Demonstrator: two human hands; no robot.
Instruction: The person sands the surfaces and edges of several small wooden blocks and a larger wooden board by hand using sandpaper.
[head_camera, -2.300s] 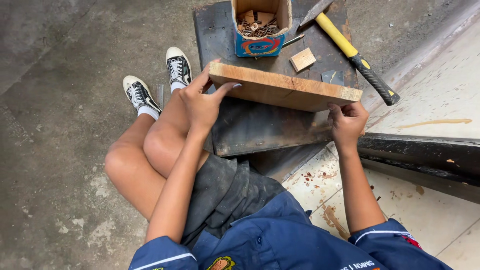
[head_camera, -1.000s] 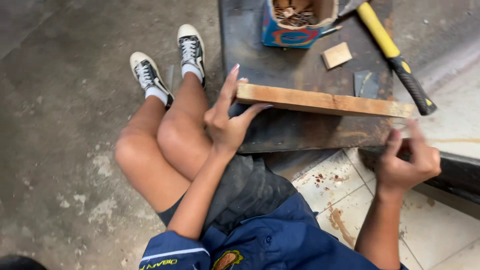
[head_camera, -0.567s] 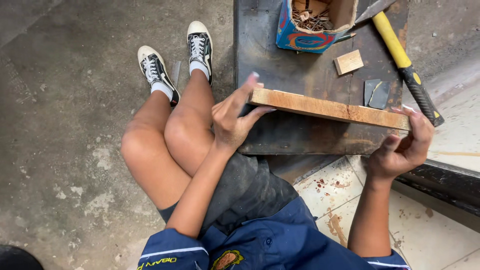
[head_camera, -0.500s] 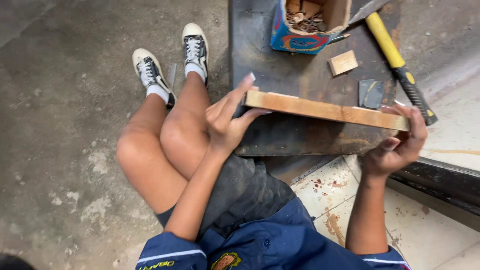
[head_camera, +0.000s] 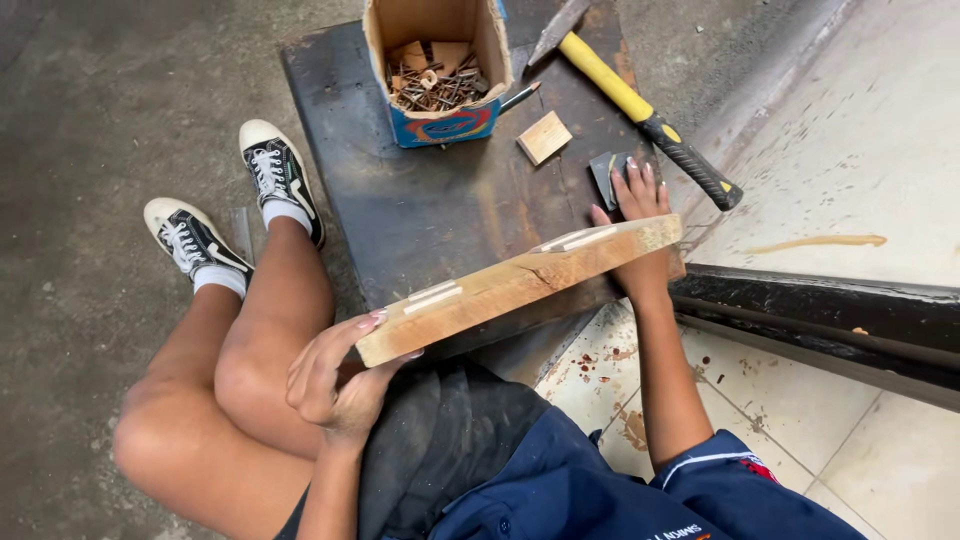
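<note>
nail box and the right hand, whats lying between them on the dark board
In the head view, a small wooden block lies on the dark board between the nail box and the right hand. A pencil pokes out beside the box.

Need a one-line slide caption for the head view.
Seated person's left hand grips a wooden plank by its end while the right hand touches a dark sanding pad beside a yellow-handled hammer.

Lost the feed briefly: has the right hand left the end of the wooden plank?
Yes. The right hand has let go of the wooden plank and reached forward onto the dark board, fingers on the grey piece near the hammer.
</note>
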